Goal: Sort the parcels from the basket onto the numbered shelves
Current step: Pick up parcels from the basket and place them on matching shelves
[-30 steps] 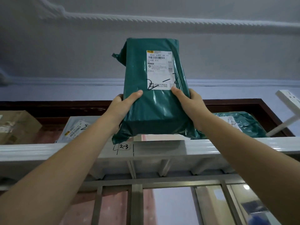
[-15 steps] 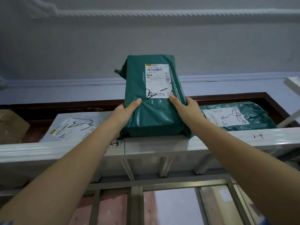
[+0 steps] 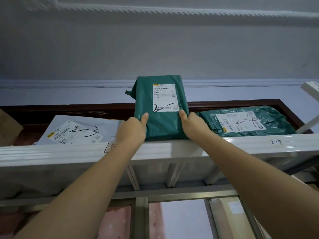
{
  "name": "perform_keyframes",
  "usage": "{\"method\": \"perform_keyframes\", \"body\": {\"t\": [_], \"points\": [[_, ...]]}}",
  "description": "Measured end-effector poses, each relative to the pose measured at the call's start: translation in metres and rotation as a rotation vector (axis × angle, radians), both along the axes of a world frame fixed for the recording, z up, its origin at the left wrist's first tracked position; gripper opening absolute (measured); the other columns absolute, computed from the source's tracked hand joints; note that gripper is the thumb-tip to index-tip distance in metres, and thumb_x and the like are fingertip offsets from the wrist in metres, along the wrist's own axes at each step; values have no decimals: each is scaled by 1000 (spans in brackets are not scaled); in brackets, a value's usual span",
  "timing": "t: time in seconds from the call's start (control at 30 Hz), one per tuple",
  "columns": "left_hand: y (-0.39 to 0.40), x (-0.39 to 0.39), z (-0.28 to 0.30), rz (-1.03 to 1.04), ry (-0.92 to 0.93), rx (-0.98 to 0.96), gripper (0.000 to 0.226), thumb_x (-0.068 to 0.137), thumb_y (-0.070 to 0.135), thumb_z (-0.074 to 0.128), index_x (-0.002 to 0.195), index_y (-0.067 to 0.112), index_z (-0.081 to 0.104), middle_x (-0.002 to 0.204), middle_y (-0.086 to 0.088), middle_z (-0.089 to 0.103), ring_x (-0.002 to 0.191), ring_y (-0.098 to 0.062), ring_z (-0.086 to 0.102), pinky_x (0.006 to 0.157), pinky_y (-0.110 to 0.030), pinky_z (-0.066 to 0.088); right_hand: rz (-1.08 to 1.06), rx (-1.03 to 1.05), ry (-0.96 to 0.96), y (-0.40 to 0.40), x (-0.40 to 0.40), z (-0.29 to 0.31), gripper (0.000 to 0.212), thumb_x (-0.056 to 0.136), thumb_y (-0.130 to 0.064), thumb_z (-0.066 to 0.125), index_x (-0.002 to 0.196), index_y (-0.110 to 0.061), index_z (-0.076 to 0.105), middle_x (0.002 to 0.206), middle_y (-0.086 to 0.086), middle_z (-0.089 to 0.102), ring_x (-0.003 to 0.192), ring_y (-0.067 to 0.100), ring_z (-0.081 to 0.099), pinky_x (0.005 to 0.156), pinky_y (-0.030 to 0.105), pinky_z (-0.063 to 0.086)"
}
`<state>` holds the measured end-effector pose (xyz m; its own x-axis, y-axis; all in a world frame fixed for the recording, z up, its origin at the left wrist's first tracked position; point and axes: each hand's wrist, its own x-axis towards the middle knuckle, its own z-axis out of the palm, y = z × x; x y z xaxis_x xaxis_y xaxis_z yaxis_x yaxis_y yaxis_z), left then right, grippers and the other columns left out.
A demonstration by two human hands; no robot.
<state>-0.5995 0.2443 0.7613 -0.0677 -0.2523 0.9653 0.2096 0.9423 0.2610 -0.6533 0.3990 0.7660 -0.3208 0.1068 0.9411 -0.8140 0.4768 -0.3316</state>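
Green parcel (image 3: 160,107), label marked 2-3: lowered since a second ago, its near end now resting on the top shelf's front edge (image 3: 189,149), between the grey parcel (image 3: 77,131) and another green parcel (image 3: 246,122). Left hand (image 3: 132,131) and right hand (image 3: 193,125) still grip its sides. Placement nearly complete; release pending.
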Motion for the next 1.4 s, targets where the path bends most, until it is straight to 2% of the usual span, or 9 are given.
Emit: {"method": "perform_keyframes", "body": {"t": [0.17, 0.27, 0.57, 0.73, 0.87, 0.97, 1.07, 1.3, 1.4], "points": [[-1, -6, -1, 126, -12, -32, 64, 99, 50, 17, 109, -2, 53, 100, -16, 57, 83, -29, 48, 70, -33, 36, -167, -34, 46, -5, -6, -2, 55, 102, -44, 19, 120, 0, 46, 119, 19, 57, 107, 35, 54, 73, 34, 35], [-1, -8, -4, 161, -13, -40, 65, 100, 49, 15, 114, -2, 52, 112, -19, 59, 96, -33, 54, 72, -35, 36, -219, -37, 57, -7, -5, -4, 53, 102, -43, 19, 118, 0, 47, 119, 18, 57, 108, 35, 54, 73, 34, 34], [3, -5, -11, 164, -34, -24, 58, 101, 46, 16, 121, -2, 43, 118, -20, 57, 106, -37, 55, 78, -37, 38, -182, -21, 36, -8, -7, -13, 45, 103, -37, 23, 119, 1, 40, 118, 20, 58, 106, 37, 56, 73, 35, 36], [8, 2, -16, 135, 15, -3, 58, 100, 46, 18, 123, -3, 39, 123, -21, 52, 110, -37, 52, 78, -40, 38, -340, -60, 143, -14, 5, -27, 48, 101, -34, 28, 132, 2, 33, 129, 21, 44, 115, 36, 48, 86, 41, 40], [7, 19, -22, 324, 148, -85, 49, 101, 38, 25, 127, -1, 39, 128, -20, 45, 114, -33, 45, 86, -41, 39, -536, -4, 384, -21, 27, -32, 43, 98, -27, 32, 133, -3, 36, 132, 16, 43, 114, 32, 45, 89, 39, 36], [-6, 36, -29, 553, 231, -288, 44, 100, 33, 28, 130, 4, 43, 125, -15, 51, 109, -30, 49, 86, -39, 38, -475, 148, 518, -38, 46, -38, 45, 95, -25, 36, 135, -5, 35, 134, 14, 43, 117, 30, 44, 93, 37, 35], [-28, 58, -43, 733, 164, -474, 42, 100, 31, 31, 129, 8, 47, 122, -11, 56, 107, -28, 52, 84, -39, 39, -364, 270, 583, -68, 63, -47, 52, 93, -30, 43, 139, -7, 32, 135, 12, 42, 120, 29, 43, 95, 36, 35], [-117, 140, -86, 1070, -151, -503, 40, 98, 34, 32, 122, 10, 53, 115, -10, 59, 101, -28, 52, 72, -35, 29, -45, 392, 542, -152, 107, -81, 58, 88, -31, 51, 139, -11, 33, 134, 9, 43, 120, 28, 43, 94, 37, 36], [-161, 186, -113, 1065, -296, -422, 50, 94, 41, 27, 121, 13, 57, 116, -11, 61, 106, -31, 53, 81, -40, 39, 32, 497, 517, -195, 136, -109, 58, 86, -30, 53, 137, -10, 33, 132, 11, 43, 121, 30, 43, 93, 39, 36]]}}
